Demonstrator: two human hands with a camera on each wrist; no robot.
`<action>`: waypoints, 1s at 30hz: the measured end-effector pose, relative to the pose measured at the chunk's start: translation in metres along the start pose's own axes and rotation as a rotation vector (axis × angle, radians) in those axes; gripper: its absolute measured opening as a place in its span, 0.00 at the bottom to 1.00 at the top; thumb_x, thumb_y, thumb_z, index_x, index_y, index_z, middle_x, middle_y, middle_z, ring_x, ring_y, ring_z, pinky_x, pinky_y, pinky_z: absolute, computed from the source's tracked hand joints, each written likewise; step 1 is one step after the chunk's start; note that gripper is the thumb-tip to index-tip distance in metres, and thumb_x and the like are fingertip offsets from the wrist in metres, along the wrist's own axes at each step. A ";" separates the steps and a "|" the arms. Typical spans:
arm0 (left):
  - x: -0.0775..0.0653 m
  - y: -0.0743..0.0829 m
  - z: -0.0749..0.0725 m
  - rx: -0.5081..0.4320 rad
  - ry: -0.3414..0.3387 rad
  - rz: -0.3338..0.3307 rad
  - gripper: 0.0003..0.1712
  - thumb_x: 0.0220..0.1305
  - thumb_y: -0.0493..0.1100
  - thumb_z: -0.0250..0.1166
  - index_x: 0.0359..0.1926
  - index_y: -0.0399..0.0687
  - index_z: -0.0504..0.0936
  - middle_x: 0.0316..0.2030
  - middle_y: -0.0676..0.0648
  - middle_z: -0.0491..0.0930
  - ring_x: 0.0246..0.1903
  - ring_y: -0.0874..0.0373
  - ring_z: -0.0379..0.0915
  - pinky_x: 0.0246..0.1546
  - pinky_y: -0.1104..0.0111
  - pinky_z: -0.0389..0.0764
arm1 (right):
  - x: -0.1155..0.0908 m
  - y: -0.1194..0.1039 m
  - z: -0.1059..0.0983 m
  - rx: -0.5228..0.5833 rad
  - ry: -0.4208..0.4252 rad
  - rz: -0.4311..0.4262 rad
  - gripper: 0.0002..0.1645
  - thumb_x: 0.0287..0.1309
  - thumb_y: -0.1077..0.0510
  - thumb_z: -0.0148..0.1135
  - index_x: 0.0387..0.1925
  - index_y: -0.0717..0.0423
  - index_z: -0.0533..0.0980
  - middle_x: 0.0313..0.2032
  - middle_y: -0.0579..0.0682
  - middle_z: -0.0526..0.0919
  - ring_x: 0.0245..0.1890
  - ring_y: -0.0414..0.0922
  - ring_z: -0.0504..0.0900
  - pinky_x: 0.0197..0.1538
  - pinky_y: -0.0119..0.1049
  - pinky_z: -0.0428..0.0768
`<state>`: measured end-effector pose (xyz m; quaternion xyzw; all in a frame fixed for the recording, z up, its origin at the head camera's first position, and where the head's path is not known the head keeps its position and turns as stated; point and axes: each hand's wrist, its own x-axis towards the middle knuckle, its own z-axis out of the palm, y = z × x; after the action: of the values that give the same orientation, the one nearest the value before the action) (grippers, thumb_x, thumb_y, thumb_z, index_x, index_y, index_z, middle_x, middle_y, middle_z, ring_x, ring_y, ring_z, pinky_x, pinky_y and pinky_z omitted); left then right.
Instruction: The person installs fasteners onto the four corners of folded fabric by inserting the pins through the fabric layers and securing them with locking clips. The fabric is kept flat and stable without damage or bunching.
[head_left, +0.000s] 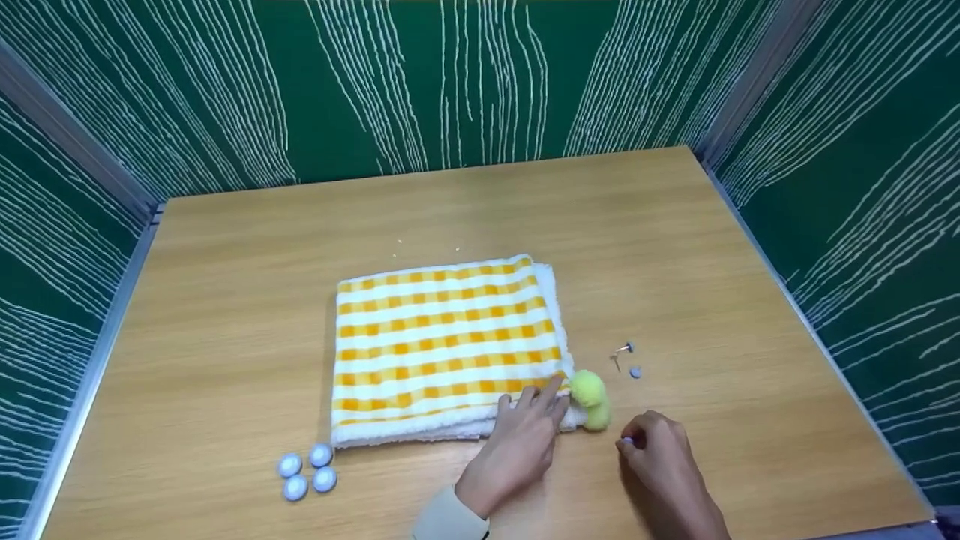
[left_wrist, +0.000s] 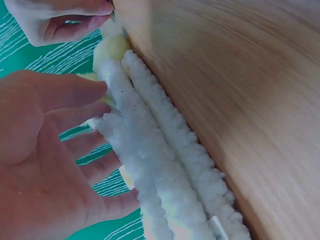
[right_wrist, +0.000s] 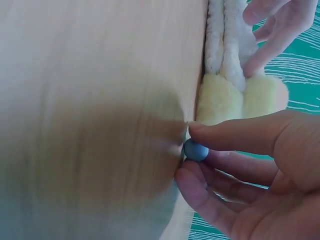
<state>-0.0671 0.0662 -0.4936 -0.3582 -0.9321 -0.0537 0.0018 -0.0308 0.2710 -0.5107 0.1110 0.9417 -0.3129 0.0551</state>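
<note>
A folded cloth [head_left: 450,341] with yellow-and-white checks and fluffy white edges lies on the table. My left hand [head_left: 523,435] rests on its near right corner, fingers spread and fairly straight. In the left wrist view the fingertips touch the fluffy edge [left_wrist: 142,145]. Two yellow-green pom-poms [head_left: 587,388] sit against that corner. To their right, my right hand [head_left: 664,454] pinches a small blue-grey round cap [right_wrist: 195,150] between thumb and fingers, close to the tabletop. Whether a pin is attached to this cap cannot be seen.
Several blue-grey round pieces [head_left: 295,487] stand grouped at the cloth's near left corner. Right of the cloth lie a pin with a grey head [head_left: 628,347], another thin pin [head_left: 616,361] and a small grey cap [head_left: 635,372]. Green panels [head_left: 495,82] with white lines surround the table.
</note>
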 end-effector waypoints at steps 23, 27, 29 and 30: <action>0.000 -0.024 -0.010 -0.427 0.280 -0.023 0.25 0.63 0.31 0.52 0.62 0.38 0.70 0.64 0.37 0.62 0.59 0.48 0.67 0.53 0.60 0.75 | -0.004 -0.011 -0.012 0.128 0.162 -0.017 0.12 0.45 0.72 0.62 0.36 0.66 0.79 0.35 0.55 0.80 0.34 0.48 0.79 0.37 0.36 0.80; 0.000 -0.029 -0.013 -0.514 0.343 -0.014 0.24 0.63 0.30 0.52 0.62 0.37 0.70 0.65 0.37 0.60 0.61 0.48 0.64 0.58 0.66 0.70 | -0.004 -0.015 -0.010 0.127 0.219 -0.105 0.11 0.43 0.73 0.63 0.33 0.66 0.80 0.32 0.53 0.80 0.31 0.46 0.79 0.34 0.34 0.80; 0.000 -0.030 -0.015 -0.553 0.346 -0.027 0.24 0.65 0.31 0.51 0.63 0.38 0.69 0.66 0.37 0.59 0.62 0.49 0.64 0.56 0.68 0.71 | -0.003 -0.016 -0.009 0.136 0.259 -0.154 0.11 0.41 0.75 0.63 0.31 0.65 0.80 0.30 0.52 0.79 0.30 0.45 0.79 0.33 0.33 0.80; 0.000 -0.031 -0.015 -0.573 0.343 -0.037 0.24 0.66 0.32 0.51 0.63 0.38 0.69 0.66 0.38 0.59 0.61 0.50 0.64 0.55 0.69 0.72 | -0.003 -0.017 -0.009 0.145 0.277 -0.176 0.11 0.40 0.75 0.63 0.30 0.66 0.80 0.30 0.52 0.79 0.29 0.45 0.79 0.32 0.32 0.80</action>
<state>-0.0884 0.0420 -0.4814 -0.3130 -0.8714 -0.3734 0.0570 -0.0320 0.2625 -0.4934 0.0739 0.9214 -0.3653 -0.1106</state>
